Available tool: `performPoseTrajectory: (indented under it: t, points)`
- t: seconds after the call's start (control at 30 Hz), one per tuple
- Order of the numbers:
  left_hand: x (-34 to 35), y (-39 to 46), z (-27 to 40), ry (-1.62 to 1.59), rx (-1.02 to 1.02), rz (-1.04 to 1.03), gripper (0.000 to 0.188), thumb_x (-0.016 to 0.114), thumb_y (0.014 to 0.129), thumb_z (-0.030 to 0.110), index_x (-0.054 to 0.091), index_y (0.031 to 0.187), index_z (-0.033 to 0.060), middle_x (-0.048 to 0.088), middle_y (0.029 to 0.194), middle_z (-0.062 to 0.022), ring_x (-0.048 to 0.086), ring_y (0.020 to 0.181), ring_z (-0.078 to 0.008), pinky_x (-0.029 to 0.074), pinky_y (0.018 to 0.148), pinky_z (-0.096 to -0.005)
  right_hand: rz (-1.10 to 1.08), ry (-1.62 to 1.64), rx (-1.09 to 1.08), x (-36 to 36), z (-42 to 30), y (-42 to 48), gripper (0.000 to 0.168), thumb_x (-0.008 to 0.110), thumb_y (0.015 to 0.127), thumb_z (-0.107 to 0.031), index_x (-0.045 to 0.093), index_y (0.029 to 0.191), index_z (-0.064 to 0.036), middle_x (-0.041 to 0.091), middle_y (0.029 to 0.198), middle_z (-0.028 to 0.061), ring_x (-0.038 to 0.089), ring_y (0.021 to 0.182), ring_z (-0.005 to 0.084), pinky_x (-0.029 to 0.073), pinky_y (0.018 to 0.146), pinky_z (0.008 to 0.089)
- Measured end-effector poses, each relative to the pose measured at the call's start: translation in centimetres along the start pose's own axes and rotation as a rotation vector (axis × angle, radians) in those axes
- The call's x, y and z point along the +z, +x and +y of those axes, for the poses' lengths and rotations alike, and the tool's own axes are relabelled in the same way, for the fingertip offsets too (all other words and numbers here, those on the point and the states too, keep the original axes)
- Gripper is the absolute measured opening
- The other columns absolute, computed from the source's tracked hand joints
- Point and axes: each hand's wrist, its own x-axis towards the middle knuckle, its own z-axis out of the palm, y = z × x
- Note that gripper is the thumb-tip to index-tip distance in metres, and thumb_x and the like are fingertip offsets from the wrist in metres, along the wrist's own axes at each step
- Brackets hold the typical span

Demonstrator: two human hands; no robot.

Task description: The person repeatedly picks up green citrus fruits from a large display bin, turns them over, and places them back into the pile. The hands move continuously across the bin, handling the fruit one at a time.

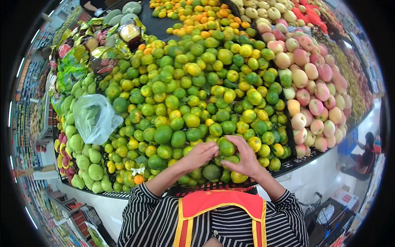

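A green mandarin (226, 148) sits between the curved fingers and thumb of my right hand (247, 157), low over the front of a large citrus heap (172, 102). Just left of that fruit is my left hand (200, 156), its fingertips pinched together; I see nothing between them. Below the two hands lie a dark green citrus fruit (212, 172) and a yellow-green mandarin (239, 177). The heap mixes green, yellow and a few orange fruits, some with leaves.
A clear plastic bag (96, 119) rests at the left, beside green pears (95, 172). Pink-yellow apples (316, 106) are piled right of a black divider (288, 123). Shiny packaged fruit (105, 52) stands back left. A person (365, 157) crouches at far right.
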Motion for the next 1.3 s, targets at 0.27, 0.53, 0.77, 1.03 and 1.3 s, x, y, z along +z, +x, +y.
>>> performPoseTrajectory:
  t: [0.27,0.53,0.77,1.03,1.3]
  points:
    - [1.5,-0.5,0.8,0.622,0.509,0.191,0.019,0.052,0.099,0.017,0.053,0.087,0.0016,0.057,0.076,-0.0166,0.056,0.069,-0.0363,0.045,0.062,-0.0428,-0.380,1.113,0.955,0.9,2.5,0.6,0.063,0.038,0.095,-0.060,0.059,0.090,-0.001,0.051,0.057,0.0038,0.039,0.039,0.0098,0.032,0.040,0.0222]
    - [-0.9,-1.8,1.6,1.025,0.980,0.200,0.011,0.061,0.082,0.012,0.061,0.092,0.0109,0.058,0.080,-0.0052,0.061,0.072,-0.0244,0.050,0.060,-0.0347,-0.660,1.270,1.074,1.7,1.7,1.7,0.084,0.032,0.084,-0.079,0.055,0.074,0.002,0.033,0.042,0.0024,0.029,0.031,0.0120,0.022,0.031,0.0238]
    - [-14.9,-10.1,4.9,1.395,0.766,1.406,0.008,0.060,0.088,0.007,0.064,0.094,0.0106,0.060,0.077,-0.0064,0.059,0.063,-0.0256,0.045,0.052,-0.0382,0.047,1.010,0.926,-2.0,2.6,6.2,0.070,0.039,0.094,-0.065,0.062,0.097,0.001,0.051,0.060,0.0014,0.039,0.044,0.0106,0.024,0.040,0.0257]
    - [-23.0,-14.4,6.6,1.697,0.136,1.730,0.046,0.071,0.084,0.016,0.055,0.125,0.0019,0.048,0.127,-0.0257,0.045,0.121,-0.0447,0.038,0.104,-0.0542,0.270,0.924,0.607,-4.4,7.0,13.9,0.057,0.049,0.100,-0.047,0.048,0.136,-0.002,0.067,0.101,0.0105,0.061,0.077,0.0116,0.049,0.066,0.0248]
    - [-8.6,0.9,1.4,1.353,0.420,0.613,0.049,0.071,0.082,0.017,0.055,0.126,0.0023,0.044,0.136,-0.0252,0.036,0.134,-0.0449,0.033,0.110,-0.0555,0.015,-0.558,0.160,-1.4,12.4,9.9,0.046,0.070,0.085,-0.040,0.064,0.110,-0.002,0.065,0.109,0.0177,0.064,0.098,0.0355,0.051,0.088,0.0439]
